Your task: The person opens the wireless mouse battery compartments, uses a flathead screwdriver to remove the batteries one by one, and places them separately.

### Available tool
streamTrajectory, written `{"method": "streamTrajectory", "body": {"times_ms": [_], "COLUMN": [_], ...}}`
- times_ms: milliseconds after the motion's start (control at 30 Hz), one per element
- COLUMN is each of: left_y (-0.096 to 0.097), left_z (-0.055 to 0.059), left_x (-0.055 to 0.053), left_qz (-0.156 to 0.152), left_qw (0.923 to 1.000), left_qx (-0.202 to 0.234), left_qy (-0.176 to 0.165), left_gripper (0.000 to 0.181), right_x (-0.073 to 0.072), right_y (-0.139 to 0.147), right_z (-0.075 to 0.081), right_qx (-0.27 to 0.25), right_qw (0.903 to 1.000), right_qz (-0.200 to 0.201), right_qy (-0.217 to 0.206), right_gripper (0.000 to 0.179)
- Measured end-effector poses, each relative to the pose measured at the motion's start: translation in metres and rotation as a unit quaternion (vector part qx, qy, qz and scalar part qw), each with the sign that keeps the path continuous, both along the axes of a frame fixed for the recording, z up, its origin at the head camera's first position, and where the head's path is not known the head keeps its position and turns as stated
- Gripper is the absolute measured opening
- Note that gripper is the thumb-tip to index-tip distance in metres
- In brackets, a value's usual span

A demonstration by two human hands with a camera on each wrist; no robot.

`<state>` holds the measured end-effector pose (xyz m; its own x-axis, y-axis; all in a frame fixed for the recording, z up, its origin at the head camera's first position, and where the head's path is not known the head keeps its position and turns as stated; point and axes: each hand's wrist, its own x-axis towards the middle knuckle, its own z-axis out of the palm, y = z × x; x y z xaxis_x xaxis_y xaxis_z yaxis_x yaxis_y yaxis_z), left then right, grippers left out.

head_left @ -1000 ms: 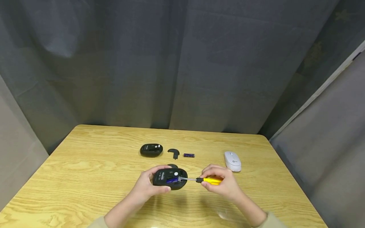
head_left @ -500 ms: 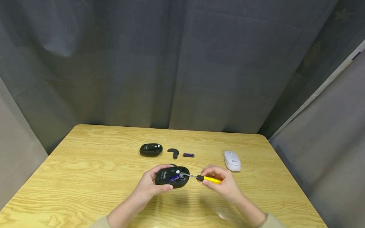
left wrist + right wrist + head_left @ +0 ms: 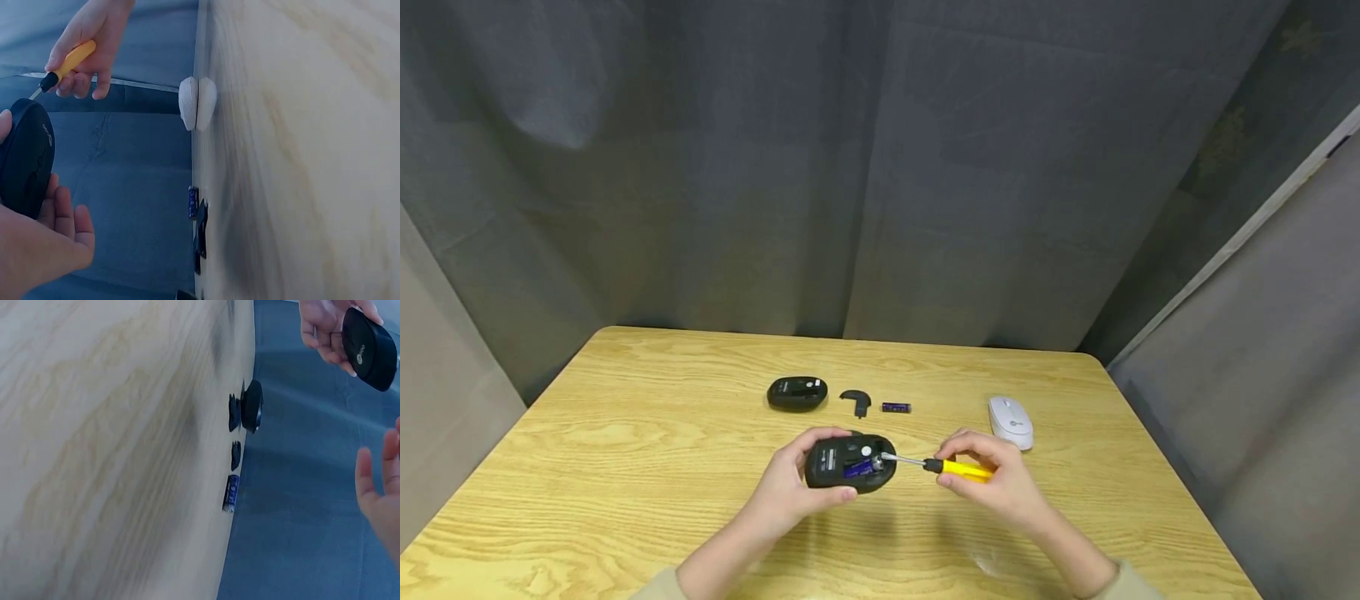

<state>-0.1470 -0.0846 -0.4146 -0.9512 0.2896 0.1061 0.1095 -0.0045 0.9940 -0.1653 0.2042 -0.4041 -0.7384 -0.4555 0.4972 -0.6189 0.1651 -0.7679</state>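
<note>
While, left of the white mouse [image 3: 1011,422], the fingers of the left hand [image 3: 786,486] gripped the uncovered black mouse [image 3: 820,468], those of the right hand [image 3: 1000,483] pinched a yellow screwdriver [image 3: 961,471]; the battery [image 3: 858,469] inside lay tilted, seemingly only partly freed.

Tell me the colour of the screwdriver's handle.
The handle is yellow, with a black collar at one end; the left wrist view shows it best.

The screwdriver [image 3: 933,465]'s tip, over the end of the battery [image 3: 858,469] a second ago, now shows just beyond it. The right hand [image 3: 998,478] is slightly farther right, the mouse [image 3: 831,467] slightly higher in the head view.
</note>
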Motion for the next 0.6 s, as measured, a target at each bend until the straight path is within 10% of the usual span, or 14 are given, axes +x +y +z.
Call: {"method": "streamTrajectory", "body": {"times_ms": [200, 600], "left_y": [-0.006, -0.019], "left_z": [0.001, 0.002], "left_x": [-0.001, -0.002], "left_qz": [0.045, 0.058], "left_qw": [0.9952, 0.9926], "left_qx": [-0.08, -0.096], "left_qy": [0.033, 0.045], "left_gripper": [0.067, 0.067], "right_x": [-0.004, -0.014], "right_y": [0.008, 0.023], "right_z": [0.002, -0.011], "right_qx": [0.033, 0.124], "right_qw": [0.9975, 0.9781], "right_qz": [-0.039, -0.1], "right_qy": [0.049, 0.134], "right_gripper": [0.029, 0.029]}}
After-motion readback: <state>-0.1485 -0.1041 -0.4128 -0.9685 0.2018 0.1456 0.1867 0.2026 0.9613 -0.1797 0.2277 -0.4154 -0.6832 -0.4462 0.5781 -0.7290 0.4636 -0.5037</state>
